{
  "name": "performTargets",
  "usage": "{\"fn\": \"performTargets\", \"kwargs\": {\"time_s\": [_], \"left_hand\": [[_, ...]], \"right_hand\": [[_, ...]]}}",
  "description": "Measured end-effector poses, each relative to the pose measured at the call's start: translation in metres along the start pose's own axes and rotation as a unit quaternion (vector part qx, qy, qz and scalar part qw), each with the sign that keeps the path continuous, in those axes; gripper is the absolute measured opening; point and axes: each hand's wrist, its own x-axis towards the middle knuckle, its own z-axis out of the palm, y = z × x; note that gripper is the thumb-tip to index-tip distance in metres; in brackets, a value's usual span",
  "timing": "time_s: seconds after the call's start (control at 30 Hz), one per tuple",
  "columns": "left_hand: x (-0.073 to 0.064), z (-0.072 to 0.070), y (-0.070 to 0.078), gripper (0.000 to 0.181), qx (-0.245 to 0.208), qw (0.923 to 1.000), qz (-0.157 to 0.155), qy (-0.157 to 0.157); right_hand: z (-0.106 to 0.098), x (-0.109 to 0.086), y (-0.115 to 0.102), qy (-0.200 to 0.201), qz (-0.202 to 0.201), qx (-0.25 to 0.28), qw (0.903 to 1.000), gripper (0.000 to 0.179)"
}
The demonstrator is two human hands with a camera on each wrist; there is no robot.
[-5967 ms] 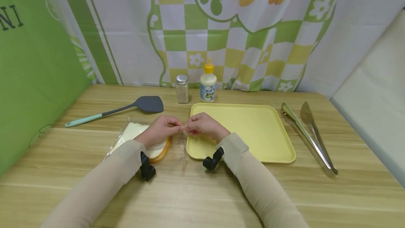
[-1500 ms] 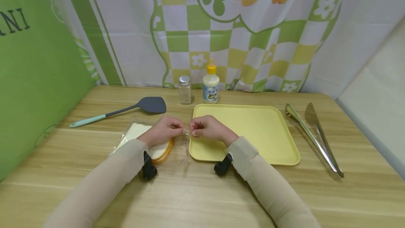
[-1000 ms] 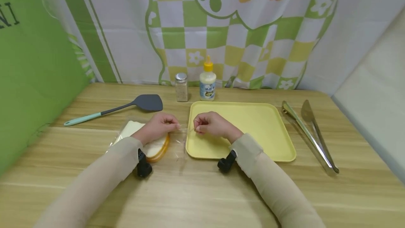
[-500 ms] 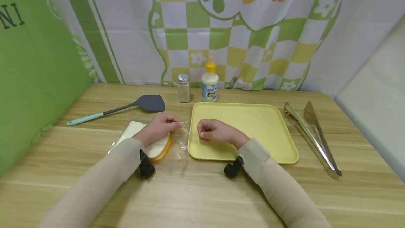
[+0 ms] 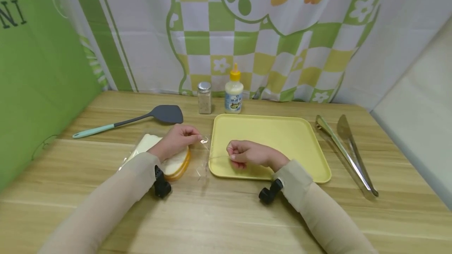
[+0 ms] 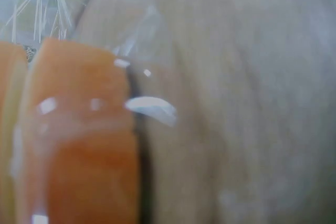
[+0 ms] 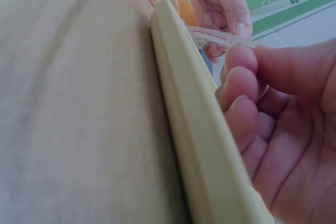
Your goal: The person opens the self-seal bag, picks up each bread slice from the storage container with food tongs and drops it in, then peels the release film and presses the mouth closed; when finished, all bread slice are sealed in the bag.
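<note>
Sliced white bread with an orange-brown crust (image 5: 182,167) lies inside a clear plastic bag (image 5: 199,169) on the table's left half. Over it, my left hand (image 5: 178,140) pinches the bag's plastic near its open-looking right end. My right hand (image 5: 256,155), above the tray's left part, pinches the end of a thin clear strip between thumb and forefinger. In the right wrist view this strip (image 7: 215,36) carries small red print and runs taut back to the bag by the left hand. The left wrist view shows crust (image 6: 86,124) through shiny plastic; the left fingers are outside that view.
A yellow tray (image 5: 279,136) lies right of the bag. Behind stand a glass shaker (image 5: 204,99) and a yellow-capped squeeze bottle (image 5: 234,96). A grey spatula (image 5: 166,114) rests at back left, metal tongs (image 5: 347,156) at far right.
From close beside the left hand, my right hand has drawn away rightward and slightly toward me, a strip now stretching from it to the bag. My left hand has stayed nearly in place.
</note>
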Motion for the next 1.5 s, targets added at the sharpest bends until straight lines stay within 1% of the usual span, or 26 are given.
{"fn": "performTargets", "kwargs": {"time_s": [0.2, 0.47, 0.63, 0.8, 1.0, 1.27, 1.37, 1.5], "left_hand": [[0.001, 0.001, -0.004, 0.020, -0.014, 0.9999, 0.003, 0.008], [0.003, 0.000, -0.006, 0.021, -0.026, 0.9995, -0.006, 0.020], [0.002, 0.000, -0.006, 0.021, -0.028, 0.9994, -0.004, 0.022], [0.002, 0.001, -0.008, 0.021, -0.027, 0.9993, 0.000, 0.024], [0.002, 0.000, -0.007, 0.022, -0.038, 0.9990, -0.011, 0.023], [0.002, 0.000, -0.005, 0.021, -0.033, 0.9991, -0.012, 0.025], [0.001, 0.000, -0.005, 0.022, -0.032, 0.9991, -0.012, 0.024], [0.001, 0.001, -0.005, 0.021, -0.038, 0.9989, -0.010, 0.024]], "right_hand": [[0.002, -0.009, 0.003, -0.016, -0.006, 0.024, 0.9996, 0.011], [0.002, -0.023, 0.005, -0.031, -0.025, 0.032, 0.9987, 0.011], [0.001, -0.033, 0.008, -0.035, -0.036, 0.050, 0.9975, 0.012], [0.001, -0.042, 0.009, -0.031, -0.032, 0.062, 0.9971, 0.012], [-0.002, -0.053, 0.009, -0.032, -0.036, 0.063, 0.9968, 0.013], [-0.004, -0.068, 0.010, -0.032, -0.045, 0.078, 0.9954, 0.014], [-0.004, -0.074, 0.010, -0.034, -0.053, 0.074, 0.9953, 0.016], [-0.004, -0.084, 0.010, -0.029, -0.049, 0.058, 0.9967, 0.016]]}}
